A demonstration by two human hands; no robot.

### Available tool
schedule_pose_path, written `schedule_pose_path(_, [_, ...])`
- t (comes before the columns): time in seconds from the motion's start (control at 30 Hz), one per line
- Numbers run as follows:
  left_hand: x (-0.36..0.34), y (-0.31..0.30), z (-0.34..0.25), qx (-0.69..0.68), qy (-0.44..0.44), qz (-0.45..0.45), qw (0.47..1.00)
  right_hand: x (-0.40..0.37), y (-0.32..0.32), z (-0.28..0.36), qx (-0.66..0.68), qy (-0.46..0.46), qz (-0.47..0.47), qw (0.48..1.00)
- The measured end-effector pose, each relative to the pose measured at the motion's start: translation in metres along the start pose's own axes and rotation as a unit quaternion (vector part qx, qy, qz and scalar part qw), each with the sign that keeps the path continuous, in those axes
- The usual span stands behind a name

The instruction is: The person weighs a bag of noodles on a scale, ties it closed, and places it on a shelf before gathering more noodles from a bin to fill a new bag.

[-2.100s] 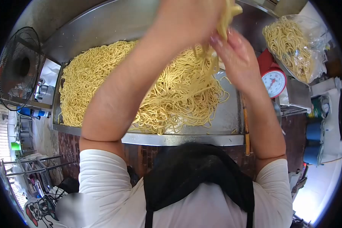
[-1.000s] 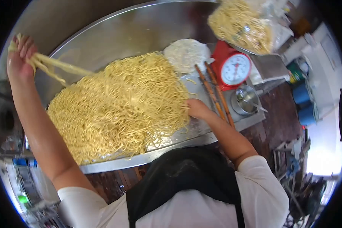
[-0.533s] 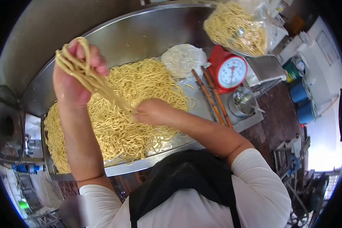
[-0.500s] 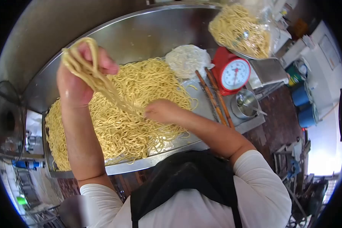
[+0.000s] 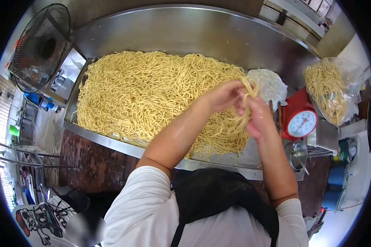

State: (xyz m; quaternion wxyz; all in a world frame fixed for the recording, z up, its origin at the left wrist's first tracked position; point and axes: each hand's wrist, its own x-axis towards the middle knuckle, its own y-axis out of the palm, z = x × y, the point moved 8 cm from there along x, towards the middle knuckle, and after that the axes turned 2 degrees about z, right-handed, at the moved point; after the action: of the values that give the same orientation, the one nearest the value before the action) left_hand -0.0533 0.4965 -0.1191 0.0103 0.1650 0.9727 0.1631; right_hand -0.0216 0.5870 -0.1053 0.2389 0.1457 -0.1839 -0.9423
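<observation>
Yellow noodles lie in a broad, tangled layer on a metal tray table. Over the right end of the layer, my left hand has its fingers closed on a looped bundle of noodles. Facing it from the right, my right hand grips the same bundle, and loose strands hang between the two palms. The bundle partly hides the fingertips of both hands.
Behind my right hand lie a white plastic bag and brown sticks. Farther right are a red scale, a bag of noodles and a metal pot. A fan stands left; a person's printed shirt shows bottom left.
The view has swung left. My left hand, earlier raised with hanging strands, is now low beside my right hand. My right hand has lifted off the noodle layer and holds the bundle too.
</observation>
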Motion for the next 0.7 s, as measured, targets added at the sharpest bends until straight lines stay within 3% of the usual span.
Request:
schedule_pose_path(0.03, [-0.020,0.023,0.019,-0.132,-0.043,0.073,0.988,0.003,-0.004,0.007,0.001,0.002,0.001,1.000])
schedule_pose_path(0.1, [-0.036,0.034,0.042,-0.262,-0.088,0.150,0.949,0.002,-0.023,0.049,0.062,-0.115,-0.037,0.991])
schedule_pose_path(0.13, [-0.046,0.033,0.067,-0.074,-0.124,0.231,0.962,-0.001,-0.038,0.062,0.052,-0.122,-0.077,0.988])
schedule_pose_path(0.17, [-0.057,0.030,0.089,0.116,-0.151,0.308,0.932,-0.005,-0.053,0.069,0.011,-0.122,-0.083,0.989])
schedule_pose_path(0.23, [-0.054,-0.008,0.093,0.105,-0.196,0.196,0.955,-0.016,-0.071,0.075,-0.037,-0.125,-0.105,0.986])
schedule_pose_path(0.3, [-0.051,-0.014,0.069,0.064,-0.185,0.156,0.968,-0.017,-0.056,0.047,-0.274,-0.077,-0.024,0.958])
schedule_pose_path(0.4, [-0.043,-0.002,0.046,0.171,-0.150,0.188,0.955,-0.013,-0.023,-0.015,-0.456,-0.038,0.079,0.885])
schedule_pose_path(0.47, [-0.047,0.001,0.029,0.182,-0.134,0.161,0.961,-0.016,-0.022,-0.012,-0.475,-0.068,0.075,0.874])
schedule_pose_path(0.53, [-0.055,-0.023,0.031,0.182,-0.126,0.108,0.969,-0.015,-0.044,-0.012,-0.494,0.032,0.053,0.867])
schedule_pose_path(0.57, [-0.059,-0.046,0.045,0.171,-0.130,0.091,0.972,-0.017,-0.049,0.005,-0.499,-0.021,0.037,0.866])
schedule_pose_path(0.63, [-0.072,-0.083,0.069,0.139,-0.120,0.007,0.983,-0.028,-0.054,0.048,-0.496,-0.043,-0.005,0.867])
schedule_pose_path(0.7, [-0.096,-0.121,0.101,0.040,-0.147,-0.152,0.977,-0.041,-0.060,0.096,-0.495,-0.070,-0.060,0.864])
